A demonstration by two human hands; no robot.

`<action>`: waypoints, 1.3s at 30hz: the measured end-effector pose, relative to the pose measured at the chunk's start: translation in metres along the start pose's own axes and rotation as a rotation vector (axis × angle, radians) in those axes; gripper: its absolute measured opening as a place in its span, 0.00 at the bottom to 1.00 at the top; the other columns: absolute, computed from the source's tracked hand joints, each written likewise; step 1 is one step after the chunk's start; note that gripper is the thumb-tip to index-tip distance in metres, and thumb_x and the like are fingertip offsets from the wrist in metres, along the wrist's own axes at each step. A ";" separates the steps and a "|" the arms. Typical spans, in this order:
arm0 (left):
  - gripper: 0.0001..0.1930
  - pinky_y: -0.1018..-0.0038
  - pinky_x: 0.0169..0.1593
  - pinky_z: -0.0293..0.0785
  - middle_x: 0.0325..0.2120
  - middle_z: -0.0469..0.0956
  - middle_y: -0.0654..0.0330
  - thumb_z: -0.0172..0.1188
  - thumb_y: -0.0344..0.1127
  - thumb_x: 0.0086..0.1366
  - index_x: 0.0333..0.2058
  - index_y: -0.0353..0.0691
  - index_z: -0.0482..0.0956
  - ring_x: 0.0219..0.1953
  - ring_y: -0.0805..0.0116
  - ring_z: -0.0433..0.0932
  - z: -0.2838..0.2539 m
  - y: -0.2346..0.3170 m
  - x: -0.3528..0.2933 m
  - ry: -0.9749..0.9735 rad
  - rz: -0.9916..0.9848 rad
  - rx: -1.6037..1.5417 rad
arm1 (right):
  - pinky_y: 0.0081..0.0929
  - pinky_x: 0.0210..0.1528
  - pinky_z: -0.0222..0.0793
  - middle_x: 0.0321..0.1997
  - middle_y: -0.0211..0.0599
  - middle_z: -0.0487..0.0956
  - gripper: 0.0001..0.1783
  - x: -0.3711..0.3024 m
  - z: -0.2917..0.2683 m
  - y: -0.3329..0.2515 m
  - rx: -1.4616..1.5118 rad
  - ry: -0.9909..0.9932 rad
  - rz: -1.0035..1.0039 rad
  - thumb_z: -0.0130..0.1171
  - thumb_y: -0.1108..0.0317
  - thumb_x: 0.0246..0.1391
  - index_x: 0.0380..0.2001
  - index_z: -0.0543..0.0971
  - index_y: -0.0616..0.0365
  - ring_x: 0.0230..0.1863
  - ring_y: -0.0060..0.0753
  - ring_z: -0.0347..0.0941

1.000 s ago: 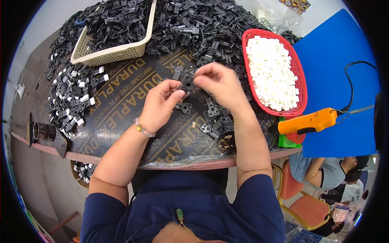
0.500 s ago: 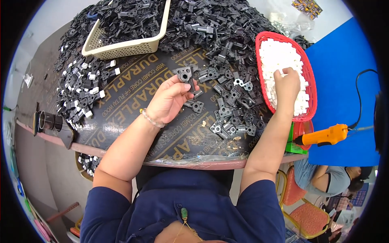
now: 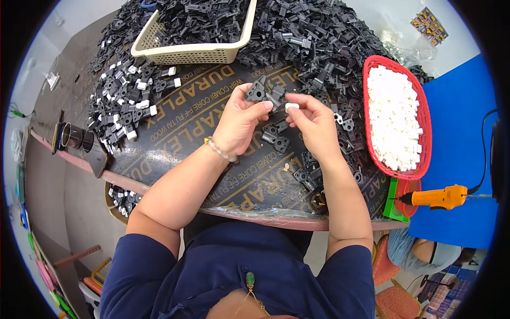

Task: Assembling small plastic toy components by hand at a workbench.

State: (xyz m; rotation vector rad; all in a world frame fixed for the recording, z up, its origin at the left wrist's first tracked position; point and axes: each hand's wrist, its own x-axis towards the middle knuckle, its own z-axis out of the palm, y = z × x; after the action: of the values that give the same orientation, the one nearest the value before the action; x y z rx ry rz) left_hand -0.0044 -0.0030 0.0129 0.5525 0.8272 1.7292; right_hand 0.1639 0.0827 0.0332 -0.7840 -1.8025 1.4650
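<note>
My left hand is closed around a black plastic bracket with a flat, holed flange and a tubular end pointing right. Pinched between thumb and fingers of my right hand is a small white plastic cap, held close to the bracket's tube end; whether they touch I cannot tell. Below the hands, another black bracket lies on the dark table. On the right stands a red basket of white caps. Brackets with white caps on them form a pile at the left.
A cream basket full of black brackets stands at the back, amid a large heap of brackets. An orange electric screwdriver lies at the right by a green box. A black cup-like holder sits at the left edge. Another person sits at lower right.
My right hand has left the red basket with a white cap and come across to the bracket. My left hand still holds the bracket, now turned with its tube toward the right.
</note>
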 end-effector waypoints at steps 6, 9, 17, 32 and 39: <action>0.32 0.79 0.44 0.71 0.43 0.80 0.63 0.65 0.25 0.63 0.64 0.42 0.64 0.41 0.78 0.77 0.003 0.003 -0.003 0.017 0.039 0.071 | 0.18 0.37 0.73 0.38 0.32 0.81 0.16 0.000 0.007 -0.004 0.164 -0.004 0.106 0.65 0.76 0.57 0.48 0.76 0.63 0.35 0.20 0.77; 0.30 0.80 0.43 0.72 0.43 0.79 0.64 0.66 0.23 0.62 0.62 0.42 0.66 0.41 0.78 0.77 0.011 0.004 -0.006 0.012 0.102 0.079 | 0.17 0.39 0.73 0.39 0.32 0.81 0.15 -0.001 0.005 0.000 0.229 -0.077 0.139 0.65 0.77 0.56 0.47 0.77 0.64 0.35 0.20 0.77; 0.31 0.81 0.40 0.73 0.42 0.78 0.63 0.67 0.21 0.60 0.60 0.41 0.63 0.40 0.78 0.77 0.004 -0.001 -0.004 0.062 0.074 0.054 | 0.19 0.45 0.73 0.41 0.31 0.80 0.13 0.000 0.004 0.001 0.180 0.067 -0.004 0.63 0.80 0.56 0.45 0.78 0.65 0.39 0.20 0.77; 0.30 0.77 0.49 0.77 0.46 0.78 0.60 0.66 0.21 0.61 0.59 0.40 0.63 0.43 0.74 0.79 0.013 -0.003 -0.010 0.031 0.158 0.079 | 0.23 0.40 0.77 0.37 0.39 0.82 0.13 -0.004 0.015 -0.001 0.526 0.022 0.167 0.68 0.81 0.52 0.40 0.77 0.63 0.36 0.27 0.80; 0.30 0.74 0.52 0.78 0.46 0.79 0.57 0.63 0.23 0.64 0.63 0.38 0.64 0.45 0.71 0.81 0.005 0.027 -0.004 -0.239 -0.089 0.197 | 0.26 0.52 0.72 0.52 0.38 0.78 0.23 -0.006 0.006 0.004 0.295 -0.129 0.043 0.73 0.80 0.45 0.45 0.75 0.60 0.48 0.27 0.76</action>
State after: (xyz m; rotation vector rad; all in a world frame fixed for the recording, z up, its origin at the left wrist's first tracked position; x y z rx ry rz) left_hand -0.0166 -0.0105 0.0363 0.8251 0.8417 1.4757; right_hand 0.1631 0.0751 0.0279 -0.5934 -1.6165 1.7939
